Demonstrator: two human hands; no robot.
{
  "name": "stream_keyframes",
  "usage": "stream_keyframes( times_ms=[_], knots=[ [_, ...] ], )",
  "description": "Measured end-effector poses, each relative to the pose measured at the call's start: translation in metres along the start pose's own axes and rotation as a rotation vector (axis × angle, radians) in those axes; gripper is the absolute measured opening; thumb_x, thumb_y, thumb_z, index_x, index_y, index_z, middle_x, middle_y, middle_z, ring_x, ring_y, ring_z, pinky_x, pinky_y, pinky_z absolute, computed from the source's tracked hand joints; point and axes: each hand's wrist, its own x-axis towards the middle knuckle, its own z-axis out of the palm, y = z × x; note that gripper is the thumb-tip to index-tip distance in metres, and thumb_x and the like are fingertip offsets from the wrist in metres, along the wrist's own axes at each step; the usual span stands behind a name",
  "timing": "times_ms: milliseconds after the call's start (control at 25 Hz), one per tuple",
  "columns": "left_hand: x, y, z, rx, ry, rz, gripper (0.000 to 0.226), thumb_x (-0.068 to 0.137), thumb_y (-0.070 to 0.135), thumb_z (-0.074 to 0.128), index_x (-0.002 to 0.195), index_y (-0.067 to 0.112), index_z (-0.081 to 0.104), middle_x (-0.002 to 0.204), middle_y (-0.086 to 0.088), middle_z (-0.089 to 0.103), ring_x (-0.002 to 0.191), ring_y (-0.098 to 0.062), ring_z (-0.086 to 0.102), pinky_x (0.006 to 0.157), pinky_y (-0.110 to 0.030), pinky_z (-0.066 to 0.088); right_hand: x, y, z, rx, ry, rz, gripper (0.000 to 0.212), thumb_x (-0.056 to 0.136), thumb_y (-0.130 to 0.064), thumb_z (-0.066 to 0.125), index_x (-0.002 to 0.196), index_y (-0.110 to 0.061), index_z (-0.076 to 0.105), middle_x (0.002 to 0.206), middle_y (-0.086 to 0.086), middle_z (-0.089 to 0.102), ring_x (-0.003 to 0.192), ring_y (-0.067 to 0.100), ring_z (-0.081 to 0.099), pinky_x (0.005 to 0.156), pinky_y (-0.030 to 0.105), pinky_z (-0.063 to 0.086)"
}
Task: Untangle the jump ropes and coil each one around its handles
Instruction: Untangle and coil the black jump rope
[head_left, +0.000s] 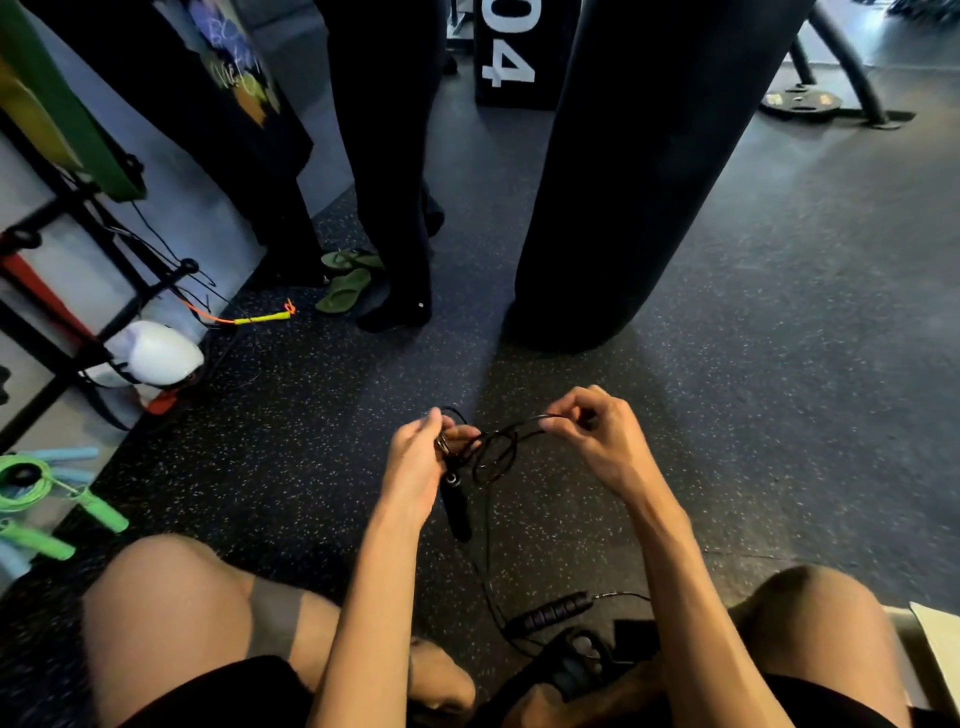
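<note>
Gym floor (753, 364), dark rubber with pale flecks; wearer sits low, bare knees at the frame's bottom corners. Black jump rope (493, 454) held up off the floor between both hands, centre of view, its thin cord bunched into a few overlapping loops. Left hand (415, 462) grips the rope at its handle end, fingers curled round the cord and a small metal fitting; the black handle (457, 506) hangs just below that hand, tilted. Right hand (597, 436) pinches a strand of the cord between thumb and forefinger, other fingers curled in; the strand runs from the pinch across to the loops. One length of cord drops from the loops to the floor and leads to a second black handle (553, 613), ribbed, lying flat between the knees. Just beside it, nearer the wearer, a black padded item (576, 662), kind unclear. Grey band (272, 618) wraps the leg below the left knee. Far left on the floor: green jump rope (28, 480), looped, with green handles, next to pale blue handles (72, 454). Beyond, by a black rack (67, 208), a white rounded object (150, 353) and a yellow handle (260, 317) with orange cord. Ahead, well apart from the hands: black punching bag (639, 171), a standing person's dark-clad legs (389, 156), green sandals (345, 286) beside them, a black box (511, 52) marked "04", a weight plate (800, 101) at top right.
</note>
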Motion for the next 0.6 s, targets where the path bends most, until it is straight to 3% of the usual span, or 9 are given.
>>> stream_keyframes(
  times_ms=[160,320,440,600],
  knots=[
    [0.005,0.000,-0.012,-0.159,0.029,0.168,0.026,0.104,0.017,0.040,0.087,0.004,0.055,0.073,-0.019,0.071,0.077,-0.031,0.072,0.076,-0.038,0.057,-0.010,0.014,-0.011,-0.105,-0.001,0.143,0.022,0.078,-0.024,0.081,0.069,-0.033,0.063,0.082,0.001,0.057,0.072,0.012,0.053,0.062,0.021,0.039],
    [0.005,0.009,-0.015,-0.294,0.048,0.243,0.027,0.102,0.016,0.043,0.081,0.007,0.058,0.059,-0.004,0.059,0.064,-0.022,0.064,0.075,-0.034,0.052,-0.016,0.024,-0.010,-0.190,-0.043,0.317,0.024,0.076,-0.018,0.083,0.065,-0.025,0.062,0.068,-0.005,0.059,0.062,0.007,0.051,0.054,0.020,0.037],
    [0.006,0.011,-0.018,-0.444,0.023,0.209,0.028,0.102,0.019,0.043,0.080,0.011,0.057,0.060,0.000,0.053,0.060,-0.016,0.055,0.075,-0.030,0.045,-0.021,0.031,-0.005,-0.158,-0.096,0.429,0.021,0.078,-0.016,0.082,0.068,-0.019,0.064,0.069,-0.004,0.064,0.065,0.009,0.057,0.055,0.021,0.042],
    [0.003,0.012,-0.017,-0.656,-0.070,0.125,0.027,0.103,0.019,0.038,0.081,0.013,0.053,0.057,0.005,0.041,0.053,-0.009,0.042,0.069,-0.025,0.036,-0.026,0.040,0.003,-0.081,-0.236,0.478,0.021,0.080,-0.010,0.078,0.071,-0.013,0.060,0.067,0.003,0.071,0.063,0.015,0.066,0.063,0.033,0.053]
  ],
)
